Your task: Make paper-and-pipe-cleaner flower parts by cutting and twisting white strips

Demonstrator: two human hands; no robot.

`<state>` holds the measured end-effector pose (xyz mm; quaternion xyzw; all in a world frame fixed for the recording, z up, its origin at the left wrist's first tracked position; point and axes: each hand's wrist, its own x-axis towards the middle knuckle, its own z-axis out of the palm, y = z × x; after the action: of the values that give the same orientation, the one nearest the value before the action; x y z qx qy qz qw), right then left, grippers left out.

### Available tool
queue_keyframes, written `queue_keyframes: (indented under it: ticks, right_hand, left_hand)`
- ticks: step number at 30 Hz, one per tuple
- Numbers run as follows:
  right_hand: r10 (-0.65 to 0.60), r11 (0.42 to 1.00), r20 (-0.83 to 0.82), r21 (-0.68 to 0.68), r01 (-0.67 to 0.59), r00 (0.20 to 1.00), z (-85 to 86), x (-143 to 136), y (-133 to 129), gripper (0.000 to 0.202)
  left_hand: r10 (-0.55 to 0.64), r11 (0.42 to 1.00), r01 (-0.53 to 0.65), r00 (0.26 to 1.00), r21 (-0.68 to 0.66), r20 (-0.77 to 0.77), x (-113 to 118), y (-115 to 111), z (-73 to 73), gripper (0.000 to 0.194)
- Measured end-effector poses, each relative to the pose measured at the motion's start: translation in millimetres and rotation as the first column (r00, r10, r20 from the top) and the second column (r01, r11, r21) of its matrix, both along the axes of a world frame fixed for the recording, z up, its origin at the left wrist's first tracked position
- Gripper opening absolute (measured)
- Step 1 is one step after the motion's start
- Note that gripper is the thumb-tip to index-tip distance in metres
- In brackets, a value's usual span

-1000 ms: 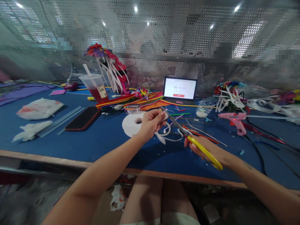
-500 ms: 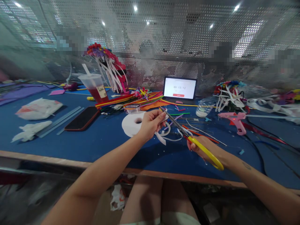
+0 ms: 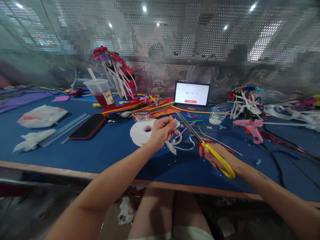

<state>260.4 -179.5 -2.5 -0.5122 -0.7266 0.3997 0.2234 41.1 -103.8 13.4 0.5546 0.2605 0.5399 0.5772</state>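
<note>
A brown, hard-edged table border (image 3: pixel 175 187) crosses the lower part of the frame, edging a smooth, matte blue tabletop (image 3: pixel 120 163). Right of centre, the right hand (image 3: pixel 221 150) is curled around the thick yellow handle of long metal scissors (image 3: pixel 204 146), whose slim grey blades slant toward the upper left. At centre, the left hand (image 3: pixel 160 130) has thumb and fingers pressed together on a flat, thin white ribbon (image 3: pixel 171 148); its short upper end pokes out just beside the blades, and a loose tail hangs below the fingers. Just left of that hand lies a smooth white disc-shaped spool (image 3: pixel 137 134) with a round centre hole. At mid-right sits a glossy pink plastic glue gun (image 3: pixel 254 128). Left of centre, fuzzy multicoloured stems (image 3: pixel 125 108) lie in a heap, near a translucent plastic cup (image 3: pixel 97 88) of red drink. Behind stands a dark-framed tablet (image 3: pixel 191 94), then a grey perforated panel (image 3: pixel 150 26) across the top.
</note>
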Motion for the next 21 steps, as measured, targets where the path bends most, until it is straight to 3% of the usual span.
queue_keyframes:
  ticks: [3, 7, 11, 14, 16, 18, 21]
  right_hand:
    - [-0.039, 0.997, -0.133, -0.074, 0.029, 0.99, -3.9, 3, 2, 0.048]
    - [-0.103, 0.995, -0.138, -0.023, 0.101, 0.985, -2.3, 8, 11, 0.05]
    - [-0.279, 0.945, 0.113, 0.209, 0.251, 0.954, 10.4, 19, 23, 0.047]
    - [-0.458, 0.833, 0.324, 0.481, 0.273, 0.828, 18.7, 35, 32, 0.04]
    - [-0.525, 0.789, 0.354, 0.544, 0.286, 0.774, 18.9, 45, 36, 0.039]
    - [-0.494, 0.818, 0.285, 0.473, 0.328, 0.821, 14.4, 51, 37, 0.042]
    - [-0.38, 0.913, -0.012, 0.154, 0.378, 0.925, 5.5, 48, 35, 0.051]
  left_hand:
    - [0.047, 0.998, -0.047, 0.999, 0.035, -0.006, 1, 2, -0.8, 0.023]
    - [0.073, 0.995, -0.072, 0.997, 0.073, -0.004, 2, 5, -3.8, 0.021]
    - [0.081, 0.994, -0.081, 0.997, 0.07, -0.002, 1, 8, -4.8, 0.014]
    - [0.126, 0.988, -0.133, 0.988, 0.073, 0.084, -4, 11, 2.8, 0.007]
    - [0.185, 0.974, -0.204, 0.968, 0.102, 0.169, -10, 12, 12.3, 0.007]
    - [0.27, 0.94, -0.308, 0.935, 0.149, 0.231, -16, 13, 22.7, 0.009]
    - [0.309, 0.92, -0.361, 0.909, 0.155, 0.281, -22, 15, 32.6, 0.016]
